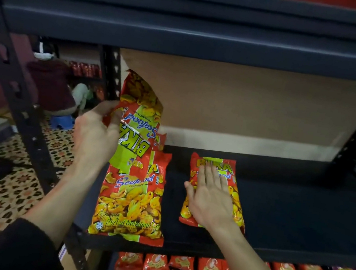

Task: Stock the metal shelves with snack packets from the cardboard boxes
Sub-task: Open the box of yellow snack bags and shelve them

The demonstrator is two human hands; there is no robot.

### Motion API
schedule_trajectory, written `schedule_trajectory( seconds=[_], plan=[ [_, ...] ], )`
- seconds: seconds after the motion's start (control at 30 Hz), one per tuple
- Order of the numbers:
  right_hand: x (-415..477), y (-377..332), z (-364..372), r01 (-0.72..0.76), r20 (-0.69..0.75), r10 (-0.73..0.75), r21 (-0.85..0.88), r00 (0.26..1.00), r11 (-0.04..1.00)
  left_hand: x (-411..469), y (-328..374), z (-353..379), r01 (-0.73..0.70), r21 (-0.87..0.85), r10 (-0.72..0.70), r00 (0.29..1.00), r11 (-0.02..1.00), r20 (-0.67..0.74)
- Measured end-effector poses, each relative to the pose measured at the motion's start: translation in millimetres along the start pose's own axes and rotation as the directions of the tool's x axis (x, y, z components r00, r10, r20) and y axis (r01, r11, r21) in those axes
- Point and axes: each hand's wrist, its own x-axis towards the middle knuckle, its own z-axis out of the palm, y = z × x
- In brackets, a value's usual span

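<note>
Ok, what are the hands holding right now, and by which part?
The left hand grips an upside-down cracker packet by its left edge. The right hand just rests flat on another packet.

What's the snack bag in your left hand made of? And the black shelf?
The snack packet in the left hand looks like thin glossy plastic film: it creases and shows bright glints. The shelf frame looks like dark painted metal, with punched slots in its posts. The shelf deck is matt black; material unclear.
</note>
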Motion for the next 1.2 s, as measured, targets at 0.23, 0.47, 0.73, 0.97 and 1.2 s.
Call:
schedule_trajectory(
  seconds=[0.23, 0.47, 0.73, 0.97, 1.2],
  plan=[
    [55, -11, -8, 0.129, -0.059, -0.125, 0.084, 0.990, 0.988, 9, 2, 5, -0.018, -0.002, 0.018, 1.000, 1.000, 0.000],
    [33, -2, 6, 0.012, -0.067, -0.005, 0.104, 0.998, 0.995, 11, 4, 11, -0.029, -0.021, 0.029, 1.000, 0.999, -0.013],
    [66, -13, 16, 0.061, -0.042, -0.061, 0.002, 0.997, 0.998, 12, 8, 15, -0.052, -0.001, 0.052, 0.998, 0.999, 0.023],
    [80, -13, 13, 0.053, -0.050, -0.050, 0.070, 0.997, 0.996, 15, 16, 7, -0.081, 0.042, 0.073, 0.985, 0.996, 0.157],
    [60, 15, -23, 0.054, -0.206, 0.083, 0.583, 0.975, 0.811, 28, 30, -3, -0.254, 0.106, 0.161, 0.832, 0.961, 0.531]
  ],
)
